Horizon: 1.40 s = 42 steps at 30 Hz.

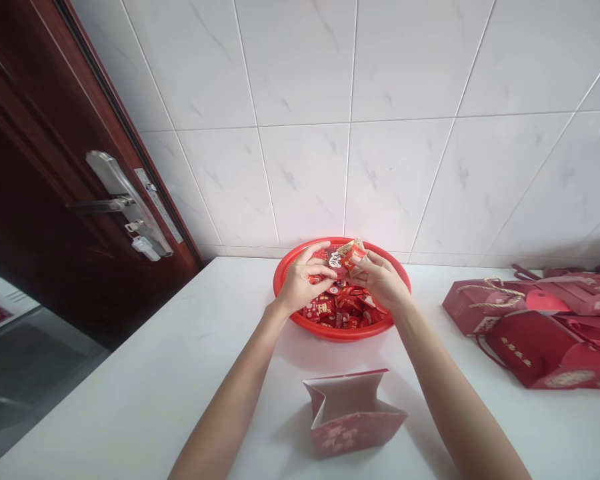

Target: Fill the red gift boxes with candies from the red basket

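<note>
Wrapped candies (354, 254) in red and beige wrappers are held in the fingers of my right hand (386, 285), over a round red plastic basket (336, 333). My left hand (300, 283) is beside them with thumb and fingers drawn together. Whatever it pinches, if anything, is too small to make out. Below both hands, red packets (320, 308) and other small wrapped sweets lie in the basket. Nearer to me, between my forearms, a dark red paper gift bag (357, 432) stands on the white table with its mouth open.
On the table's right side several red gift boxes (535, 350) are piled up, one with a twisted rope handle (495, 293). A tiled wall (305, 173) runs along the back. At the left is a dark wooden door (35, 133) with a metal handle (105, 205) and keys.
</note>
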Available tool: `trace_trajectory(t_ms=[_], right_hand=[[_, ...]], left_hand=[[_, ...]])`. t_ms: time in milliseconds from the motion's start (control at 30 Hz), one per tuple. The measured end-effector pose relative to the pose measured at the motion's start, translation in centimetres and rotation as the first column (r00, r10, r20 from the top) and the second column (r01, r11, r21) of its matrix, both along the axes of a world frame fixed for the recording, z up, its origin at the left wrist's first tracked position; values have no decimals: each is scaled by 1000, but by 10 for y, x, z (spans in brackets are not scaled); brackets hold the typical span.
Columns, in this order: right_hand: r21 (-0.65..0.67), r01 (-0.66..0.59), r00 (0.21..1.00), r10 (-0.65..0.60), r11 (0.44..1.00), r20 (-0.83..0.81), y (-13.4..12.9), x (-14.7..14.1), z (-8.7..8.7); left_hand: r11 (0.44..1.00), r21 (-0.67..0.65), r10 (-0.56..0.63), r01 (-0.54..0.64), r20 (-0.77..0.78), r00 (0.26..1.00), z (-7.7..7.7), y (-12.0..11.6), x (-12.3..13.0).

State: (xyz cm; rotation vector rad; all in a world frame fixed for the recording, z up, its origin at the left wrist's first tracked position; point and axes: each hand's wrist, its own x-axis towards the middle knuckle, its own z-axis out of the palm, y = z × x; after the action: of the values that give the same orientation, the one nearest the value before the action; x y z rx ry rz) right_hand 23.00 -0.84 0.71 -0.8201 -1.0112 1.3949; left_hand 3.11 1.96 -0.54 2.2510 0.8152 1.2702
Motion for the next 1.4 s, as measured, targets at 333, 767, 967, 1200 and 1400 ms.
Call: trace_trajectory(t_ms=[333, 767, 967, 1200, 1400], right_hand=[[55, -43, 999, 41, 998, 27, -1, -1, -3], [63, -116, 989, 110, 991, 96, -5, -3, 0], [62, -43, 996, 38, 997, 87, -2, -3, -5], [47, 64, 993, -68, 997, 99, 2, -2, -8], [46, 63, 992, -67, 997, 110, 1, -2, -8]], left_hand=[[971, -235, 29, 37, 275, 961, 2, 4, 2], [974, -223, 10, 31, 181, 983, -4, 9, 3], [942, -333, 30, -29, -3, 1000, -3, 10, -2], [871, -472, -76, -135, -401, 913, -5, 13, -6], [836, -483, -133, -262, -640, 756, -8, 10, -3]])
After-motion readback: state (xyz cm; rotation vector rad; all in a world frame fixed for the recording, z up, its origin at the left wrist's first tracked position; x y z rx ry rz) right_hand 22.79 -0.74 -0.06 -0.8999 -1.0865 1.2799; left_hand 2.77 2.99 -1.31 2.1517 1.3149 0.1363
